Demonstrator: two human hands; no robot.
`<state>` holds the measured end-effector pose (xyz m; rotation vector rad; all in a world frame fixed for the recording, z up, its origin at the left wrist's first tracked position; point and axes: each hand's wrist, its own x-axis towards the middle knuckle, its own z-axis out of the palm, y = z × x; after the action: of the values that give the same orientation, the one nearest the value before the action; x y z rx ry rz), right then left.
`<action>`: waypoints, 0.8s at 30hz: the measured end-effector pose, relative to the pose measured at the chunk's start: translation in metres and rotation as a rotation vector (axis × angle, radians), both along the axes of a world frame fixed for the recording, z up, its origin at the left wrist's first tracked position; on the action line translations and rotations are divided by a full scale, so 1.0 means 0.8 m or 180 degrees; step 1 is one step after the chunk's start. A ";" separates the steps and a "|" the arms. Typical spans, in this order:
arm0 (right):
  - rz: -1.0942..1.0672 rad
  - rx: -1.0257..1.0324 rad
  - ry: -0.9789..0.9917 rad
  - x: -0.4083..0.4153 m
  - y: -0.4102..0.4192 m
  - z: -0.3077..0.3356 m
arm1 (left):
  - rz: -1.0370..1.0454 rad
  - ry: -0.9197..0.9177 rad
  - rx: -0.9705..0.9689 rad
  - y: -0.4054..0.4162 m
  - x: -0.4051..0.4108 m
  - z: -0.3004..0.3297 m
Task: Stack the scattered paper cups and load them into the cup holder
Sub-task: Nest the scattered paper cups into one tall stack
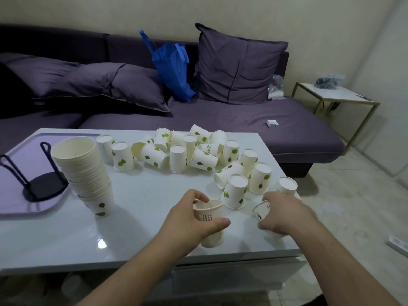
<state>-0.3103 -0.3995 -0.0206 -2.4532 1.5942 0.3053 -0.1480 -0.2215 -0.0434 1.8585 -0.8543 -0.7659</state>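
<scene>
While the left hand point(189, 219) curls fingers and thumb around a short upright stack of white paper cups point(210, 224), pinching its squashed top rim near the front edge of the glossy pale table point(132, 217), the right hand point(284, 214) grips a single tilted white paper cup point(261, 209) just to the right, its open mouth turned toward the left hand. Black printed characters run down the side of both held pieces. Just behind the hands begins a loose scatter of leaf-printed paper cups point(189, 151), roughly twenty, most standing upside down and several lying on their sides. At the left a tall leaning stack of nested cups point(86, 171) stands mouth up; its count cannot be told. Beside it, on a smooth lavender tray point(13, 206), sits the black wire cup holder point(42, 184), a round base with two looped uprights visible. Behind the table stretches a dark purple fabric sofa point(242, 120) with three cushions and one blue bag point(174, 69).
</scene>
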 end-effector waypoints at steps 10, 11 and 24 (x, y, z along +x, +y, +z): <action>0.0478 0.1339 -0.1814 0.028 0.046 0.037 | 0.0248 -0.0062 -0.0720 0.035 0.044 0.070; 0.0573 0.1450 -0.2056 0.038 0.053 0.041 | 0.0325 -0.0132 -0.0870 0.041 0.054 0.079; 0.1169 0.1732 -0.4383 0.199 0.134 0.064 | 0.1632 -0.0911 -0.1867 0.152 0.201 0.138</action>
<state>-0.1509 -0.2921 0.0308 -1.6939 0.3813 -0.6811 0.0131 -0.0997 0.0672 1.5567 -0.6374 0.0765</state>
